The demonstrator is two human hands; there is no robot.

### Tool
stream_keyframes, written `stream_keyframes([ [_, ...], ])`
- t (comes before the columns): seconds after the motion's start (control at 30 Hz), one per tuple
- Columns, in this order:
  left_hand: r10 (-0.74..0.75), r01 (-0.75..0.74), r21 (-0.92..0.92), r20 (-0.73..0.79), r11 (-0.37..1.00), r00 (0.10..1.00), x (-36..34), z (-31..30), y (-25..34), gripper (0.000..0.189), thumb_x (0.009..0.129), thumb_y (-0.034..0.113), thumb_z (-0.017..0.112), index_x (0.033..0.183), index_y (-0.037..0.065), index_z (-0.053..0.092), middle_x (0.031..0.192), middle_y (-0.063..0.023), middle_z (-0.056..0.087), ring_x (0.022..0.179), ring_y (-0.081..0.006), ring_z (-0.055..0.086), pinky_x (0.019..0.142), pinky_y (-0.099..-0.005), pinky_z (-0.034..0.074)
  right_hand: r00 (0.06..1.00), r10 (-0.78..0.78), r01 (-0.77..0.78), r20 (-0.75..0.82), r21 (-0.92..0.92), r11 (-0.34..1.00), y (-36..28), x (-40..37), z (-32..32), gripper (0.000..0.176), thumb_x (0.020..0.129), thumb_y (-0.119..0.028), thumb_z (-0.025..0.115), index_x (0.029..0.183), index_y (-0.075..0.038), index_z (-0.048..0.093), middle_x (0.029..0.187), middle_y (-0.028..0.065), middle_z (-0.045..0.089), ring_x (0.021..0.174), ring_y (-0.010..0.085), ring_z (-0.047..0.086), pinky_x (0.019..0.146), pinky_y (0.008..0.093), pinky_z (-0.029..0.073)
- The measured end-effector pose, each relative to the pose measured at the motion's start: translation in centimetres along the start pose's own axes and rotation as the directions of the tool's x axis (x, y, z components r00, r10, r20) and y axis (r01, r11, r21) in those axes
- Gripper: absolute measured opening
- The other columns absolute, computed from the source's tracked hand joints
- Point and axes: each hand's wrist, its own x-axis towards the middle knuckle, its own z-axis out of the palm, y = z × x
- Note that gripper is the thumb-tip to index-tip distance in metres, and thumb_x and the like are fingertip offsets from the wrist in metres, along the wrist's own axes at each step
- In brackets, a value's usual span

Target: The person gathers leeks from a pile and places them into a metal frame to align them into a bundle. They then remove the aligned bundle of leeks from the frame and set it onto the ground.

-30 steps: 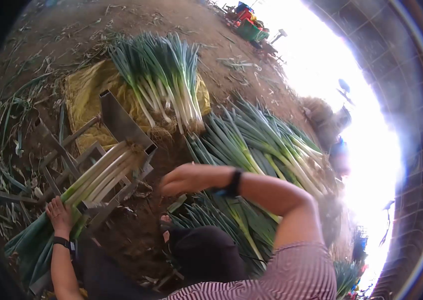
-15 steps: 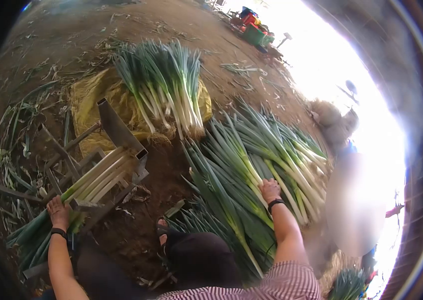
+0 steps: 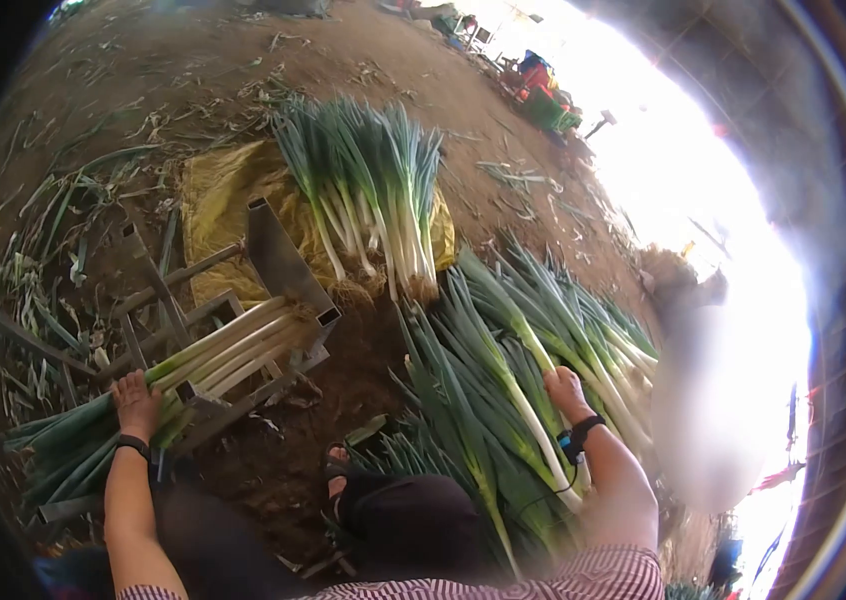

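Your left hand (image 3: 136, 400) lies with its fingers spread flat on the green tops of the leeks (image 3: 228, 348), which are stacked in the metal frame (image 3: 288, 265) at near left. Your right hand (image 3: 568, 390) rests on the leek pile (image 3: 483, 370) at right. You cannot tell whether its fingers clasp a stalk.

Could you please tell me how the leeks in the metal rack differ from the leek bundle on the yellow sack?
The rack leeks are few and lie in the metal rack; the sack bundle is far bigger and lies on the yellow sack on the ground. The left hand rests on the rack leeks' green part; no hand touches the sack bundle. Both have white stalks and green tops.
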Motion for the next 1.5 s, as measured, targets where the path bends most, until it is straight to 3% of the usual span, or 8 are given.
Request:
stream_keyframes([
  [0.07, -0.033, 0.032, 0.013, 0.097, 0.999, 0.995, 0.2, -1.1, 0.6, 0.05, 0.088, 0.033, 0.05, 0.127, 0.003, 0.042, 0.12, -0.0149, 0.046, 0.12, -0.0314, 0.039, 0.113, -0.0491, 0.02, 0.984, 0.177, -0.178, 0.031, 0.258, 0.95, -5.5, -2.0, -3.2, 0.035, 0.095, -0.033, 0.053, 0.078, -0.004, 0.058, 0.068, 0.0071, 0.059, 0.062, 0.0172, 0.055, 0.057, 0.0322, 0.045],
  [0.17, -0.061, 0.061, 0.0, 0.124, 0.998, 0.99, 0.1, -1.6, 0.9, 0.052, 0.089, 0.035, 0.049, 0.129, 0.003, 0.042, 0.124, -0.0153, 0.046, 0.123, -0.0322, 0.038, 0.114, -0.0498, 0.018, 0.998, 0.059, -0.061, 0.022, 0.587, 0.807, -8.4, -2.0, -4.1, 0.027, 0.099, -0.03, 0.05, 0.086, -0.008, 0.058, 0.071, -0.0024, 0.054, 0.06, 0.0059, 0.048, 0.054, 0.024, 0.041],
  [0.4, -0.094, 0.11, -0.062, 0.226, 0.992, 0.97, 0.6, -4.5, 2.1, 0.056, 0.086, 0.045, 0.056, 0.122, 0.003, 0.054, 0.124, -0.0165, 0.056, 0.123, -0.0351, 0.047, 0.109, -0.0511, 0.026, 0.88, -0.461, 0.367, -0.112, 0.775, 0.514, -29.6, -0.4, -6.2, 0.024, 0.099, -0.019, 0.051, 0.117, -0.005, 0.057, 0.078, -0.0019, 0.055, 0.067, 0.0056, 0.05, 0.061, 0.0235, 0.044],
  [0.5, -0.024, 0.023, -0.012, -0.067, 1.0, 0.997, -0.1, 1.1, 0.8, 0.056, 0.087, 0.044, 0.049, 0.127, 0.004, 0.048, 0.128, -0.0157, 0.049, 0.126, -0.0322, 0.04, 0.111, -0.0522, 0.02, 0.719, -0.695, 0.553, -0.003, 0.608, 0.57, -39.5, 2.4, -4.2, 0.036, 0.093, -0.01, 0.059, 0.127, -0.001, 0.052, 0.091, 0.0027, 0.058, 0.081, 0.0127, 0.06, 0.071, 0.0258, 0.048],
  [0.6, -0.03, 0.029, -0.066, -0.017, 0.997, 0.999, -0.3, -1.5, 1.5, 0.05, 0.087, 0.042, 0.048, 0.121, 0.005, 0.048, 0.119, -0.0143, 0.049, 0.119, -0.0306, 0.042, 0.109, -0.0521, 0.021, 0.423, -0.901, 0.82, -0.1, 0.465, 0.334, -50.7, 2.4, -1.1, 0.042, 0.087, -0.007, 0.066, 0.126, -0.001, 0.054, 0.101, 0.0072, 0.057, 0.09, 0.0156, 0.06, 0.074, 0.0278, 0.049],
  [0.73, -0.039, 0.041, -0.051, 0.048, 0.998, 0.998, -0.3, -2.9, 1.7, 0.05, 0.088, 0.043, 0.048, 0.12, 0.005, 0.047, 0.117, -0.0143, 0.049, 0.118, -0.0304, 0.042, 0.108, -0.0499, 0.021, 0.287, -0.956, 0.887, -0.065, 0.396, 0.239, -58.2, 3.0, 9.2, 0.042, 0.081, -0.013, 0.069, 0.122, -0.015, 0.061, 0.102, 0.0086, 0.059, 0.09, 0.0272, 0.062, 0.077, 0.038, 0.05],
  [1.07, -0.028, 0.025, -0.152, -0.014, 0.988, 1.0, -0.6, -3.8, 1.6, 0.051, 0.085, 0.041, 0.057, 0.119, 0.003, 0.046, 0.113, -0.0148, 0.048, 0.114, -0.031, 0.043, 0.108, -0.0487, 0.022, 0.254, -0.959, 0.927, 0.122, 0.251, 0.277, -58.9, 4.3, 27.1, 0.038, 0.076, -0.01, 0.068, 0.113, -0.019, 0.065, 0.098, 0.0058, 0.059, 0.096, 0.0303, 0.059, 0.084, 0.0412, 0.048],
  [1.5, -0.05, 0.054, -0.118, 0.034, 0.992, 0.998, -0.4, -3.5, 1.9, 0.054, 0.087, 0.043, 0.053, 0.123, 0.003, 0.046, 0.116, -0.0139, 0.049, 0.119, -0.03, 0.042, 0.11, -0.0461, 0.023, 0.226, -0.967, 0.765, 0.114, 0.594, 0.249, -56.7, 5.3, 35.2, 0.025, 0.077, -0.007, 0.067, 0.1, -0.016, 0.071, 0.092, 0.0082, 0.063, 0.085, 0.027, 0.063, 0.075, 0.0351, 0.052],
])
